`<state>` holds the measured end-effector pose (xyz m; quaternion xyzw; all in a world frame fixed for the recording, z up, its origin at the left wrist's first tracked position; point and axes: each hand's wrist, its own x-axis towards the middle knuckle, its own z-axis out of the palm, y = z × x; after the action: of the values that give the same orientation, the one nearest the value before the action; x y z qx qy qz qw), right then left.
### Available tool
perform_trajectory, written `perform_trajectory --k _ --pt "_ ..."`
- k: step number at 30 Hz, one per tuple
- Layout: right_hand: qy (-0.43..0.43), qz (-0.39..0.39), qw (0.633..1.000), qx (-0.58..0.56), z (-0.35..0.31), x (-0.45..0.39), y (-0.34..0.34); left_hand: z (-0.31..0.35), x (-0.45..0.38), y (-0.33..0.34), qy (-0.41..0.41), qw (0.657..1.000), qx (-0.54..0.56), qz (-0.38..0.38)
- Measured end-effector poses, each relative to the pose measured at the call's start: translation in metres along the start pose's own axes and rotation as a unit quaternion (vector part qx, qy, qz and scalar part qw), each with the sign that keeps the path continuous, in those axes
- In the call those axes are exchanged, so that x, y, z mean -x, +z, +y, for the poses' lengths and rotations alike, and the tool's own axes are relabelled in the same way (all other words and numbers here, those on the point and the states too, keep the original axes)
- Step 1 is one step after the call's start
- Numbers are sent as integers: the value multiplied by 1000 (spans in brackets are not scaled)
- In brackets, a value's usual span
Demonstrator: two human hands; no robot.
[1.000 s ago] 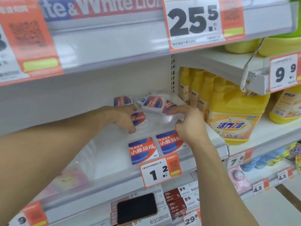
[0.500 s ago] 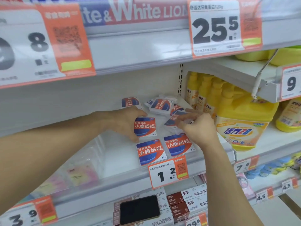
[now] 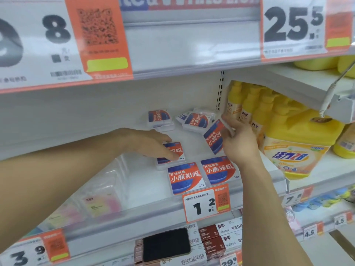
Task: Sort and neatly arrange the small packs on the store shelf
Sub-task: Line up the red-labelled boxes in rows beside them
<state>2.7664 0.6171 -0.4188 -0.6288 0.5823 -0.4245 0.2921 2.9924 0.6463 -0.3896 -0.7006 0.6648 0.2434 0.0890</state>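
From the head camera, you have both hands reaching over the shelf (image 3: 134, 181) that carries the small red-and-blue packs.

Your left hand (image 3: 151, 144) lies flat, fingers spread and pressed down on the second-row pack (image 3: 175, 150), which sits face up just behind the front left pack (image 3: 185, 177). It pins the pack rather than gripping it.

Your right hand (image 3: 239, 143) is closed on the tilted pack (image 3: 215, 137), thumb and fingers pinching its right edge. That pack is raised off the shelf and stands on edge, its printed face turned toward your left hand and its text running up and down instead of across.

Two packs already lie flat and square at the front edge: the front left pack and the front right pack (image 3: 220, 169), side by side above the price tag (image 3: 206, 202). Toward the back wall, the rear left pack (image 3: 159, 118) and the rear pile (image 3: 196, 120) lie loose and skewed, well apart from the tidy front row.

The open spot is directly behind the front right pack and beside the pinned pack, just below your right hand. I judge the tilted pack needs laying flat and turning so its text reads across like its neighbours. Your right hand is nearer; the yellow bottles (image 3: 288, 135) crowd its right side.
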Motion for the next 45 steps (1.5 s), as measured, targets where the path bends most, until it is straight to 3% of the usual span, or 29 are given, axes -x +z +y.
perform_trajectory --k 3,7,13,17,22,25,27,30,37,39,45 --pt "53 -79 993 70 -2 2 4 3 2 -1 12 1000 0 1" --pt "123 -145 980 64 -6 6 1 16 6 1 25 999 32 -24" --pt "56 -187 977 89 -10 15 -5 20 9 3 26 997 68 -23" --pt "60 -201 972 103 -10 17 -5 20 9 4 19 996 88 -16" --pt "58 -176 978 100 -13 20 -1 24 9 -7 9 999 40 -10" --pt "72 -147 986 38 -7 18 -3 35 -1 -18 66 983 73 155" --pt "72 -79 994 -25 -2 14 -9 44 -15 -17 100 965 24 240" --pt "49 45 997 -47 11 6 -21 56 -38 -9 147 964 -57 217" --pt "67 209 976 -12 26 3 -37 75 -72 0 209 953 -128 176" --pt "73 202 977 -5 27 3 -37 75 -75 -4 211 945 -142 204" --pt "82 78 993 22 25 5 -25 68 -80 -10 158 951 -146 221"
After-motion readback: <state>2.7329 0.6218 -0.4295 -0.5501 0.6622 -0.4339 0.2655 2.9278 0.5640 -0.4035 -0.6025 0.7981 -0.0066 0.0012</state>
